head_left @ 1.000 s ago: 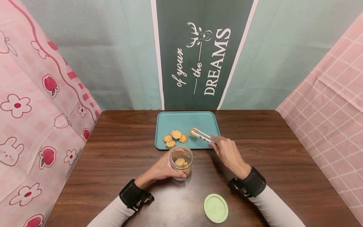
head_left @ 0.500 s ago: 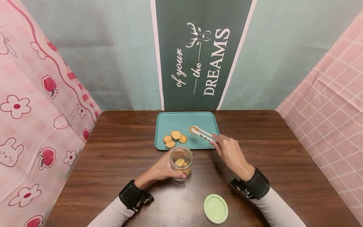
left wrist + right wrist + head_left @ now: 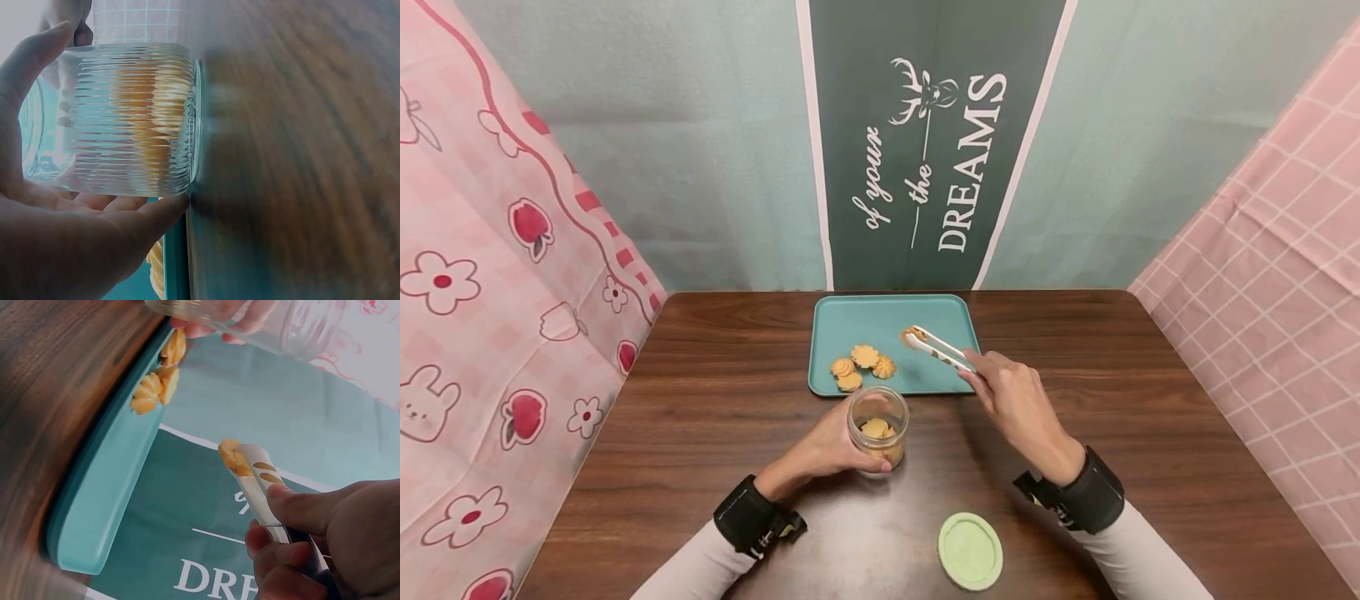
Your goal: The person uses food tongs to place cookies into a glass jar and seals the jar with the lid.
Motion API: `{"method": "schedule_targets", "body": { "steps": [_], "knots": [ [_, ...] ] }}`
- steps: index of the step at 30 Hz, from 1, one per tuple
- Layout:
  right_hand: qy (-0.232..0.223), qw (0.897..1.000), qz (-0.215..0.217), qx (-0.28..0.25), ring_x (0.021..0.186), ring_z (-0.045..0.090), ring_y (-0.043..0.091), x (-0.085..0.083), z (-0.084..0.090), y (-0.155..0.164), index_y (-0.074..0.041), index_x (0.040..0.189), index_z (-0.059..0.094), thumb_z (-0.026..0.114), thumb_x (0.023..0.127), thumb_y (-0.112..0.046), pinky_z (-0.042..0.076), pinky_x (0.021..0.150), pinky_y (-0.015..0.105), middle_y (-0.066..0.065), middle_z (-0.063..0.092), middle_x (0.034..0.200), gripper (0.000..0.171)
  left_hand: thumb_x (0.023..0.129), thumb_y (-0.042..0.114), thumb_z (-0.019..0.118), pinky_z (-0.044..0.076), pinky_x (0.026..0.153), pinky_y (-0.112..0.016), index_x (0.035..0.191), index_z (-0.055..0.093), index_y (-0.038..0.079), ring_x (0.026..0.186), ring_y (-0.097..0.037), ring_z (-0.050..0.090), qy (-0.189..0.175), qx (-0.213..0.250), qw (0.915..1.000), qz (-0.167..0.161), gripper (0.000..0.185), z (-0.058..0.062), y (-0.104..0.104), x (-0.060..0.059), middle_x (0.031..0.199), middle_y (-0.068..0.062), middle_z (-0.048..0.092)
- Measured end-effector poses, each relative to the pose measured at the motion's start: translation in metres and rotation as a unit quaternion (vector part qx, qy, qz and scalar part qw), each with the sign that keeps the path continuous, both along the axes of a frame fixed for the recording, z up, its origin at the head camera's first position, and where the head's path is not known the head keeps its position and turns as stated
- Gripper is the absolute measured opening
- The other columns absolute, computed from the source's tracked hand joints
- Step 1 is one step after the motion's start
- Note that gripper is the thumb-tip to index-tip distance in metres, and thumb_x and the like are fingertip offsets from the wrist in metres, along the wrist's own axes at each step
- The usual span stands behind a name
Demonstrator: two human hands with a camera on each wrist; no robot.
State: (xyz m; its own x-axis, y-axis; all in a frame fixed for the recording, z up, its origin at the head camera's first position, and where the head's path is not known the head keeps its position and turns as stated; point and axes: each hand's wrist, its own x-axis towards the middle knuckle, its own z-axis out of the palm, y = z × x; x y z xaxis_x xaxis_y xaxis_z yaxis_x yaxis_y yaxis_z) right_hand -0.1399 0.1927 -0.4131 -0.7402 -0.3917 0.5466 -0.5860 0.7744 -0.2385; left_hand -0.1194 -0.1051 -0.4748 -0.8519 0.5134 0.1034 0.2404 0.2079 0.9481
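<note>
Above tray (image 3: 850,321), tongs (image 3: 941,356) diagonally leftward

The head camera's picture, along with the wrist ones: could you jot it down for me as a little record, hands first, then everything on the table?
Left hand: holds the glass jar
Right hand: holds the tongs
Tongs' load: one cookie, raised over the tray
Jar: upright, uncovered, some cookies inside; exact count unclear
Tray: teal, beyond the jar, four cookies visible near its left front corner
Lid: pale green, on the table, nearer the person than the jar
</note>
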Motion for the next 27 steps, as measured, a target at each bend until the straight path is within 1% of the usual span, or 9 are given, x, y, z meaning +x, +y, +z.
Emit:
{"method": "schedule_targets", "body": {
  "steps": [7, 18, 27],
  "knots": [
    [-0.004, 1.000, 0.003, -0.006, 0.056, 0.038, 0.006, 0.004, 0.005, 0.000, -0.001, 0.120, 0.075, 0.079, 0.095, -0.009, 0.034, 0.050, 0.023, -0.003, 0.048, 0.072, 0.027, 0.070, 0.015, 0.100, 0.043, 0.116, -0.048, 0.143, 0.054, 0.006, 0.129, -0.027, 0.059, -0.003, 0.002, 1.0000, -0.003, 0.086, 0.001, 0.000, 0.000, 0.138, -0.010, 0.062],
    [0.000, 1.000, 0.009, -0.015, 0.057, 0.036, 0.004, 0.013, 0.014, -0.002, -0.003, 0.120, 0.076, 0.080, 0.093, -0.008, 0.033, 0.050, 0.021, -0.005, 0.046, 0.071, 0.027, 0.071, 0.016, 0.100, 0.042, 0.117, -0.050, 0.146, 0.051, 0.007, 0.129, -0.026, 0.059, -0.004, 0.002, 1.0000, -0.006, 0.090, 0.002, 0.000, 0.001, 0.138, -0.009, 0.063],
    [0.005, 1.000, 0.014, -0.022, 0.057, 0.034, 0.003, 0.017, 0.020, -0.001, -0.004, 0.119, 0.077, 0.081, 0.092, -0.006, 0.031, 0.049, 0.021, -0.006, 0.043, 0.070, 0.028, 0.070, 0.014, 0.100, 0.042, 0.117, -0.051, 0.143, 0.054, 0.006, 0.130, -0.028, 0.059, -0.003, 0.003, 1.0000, -0.003, 0.087, 0.001, 0.000, 0.000, 0.137, -0.009, 0.062]
  ]
}}
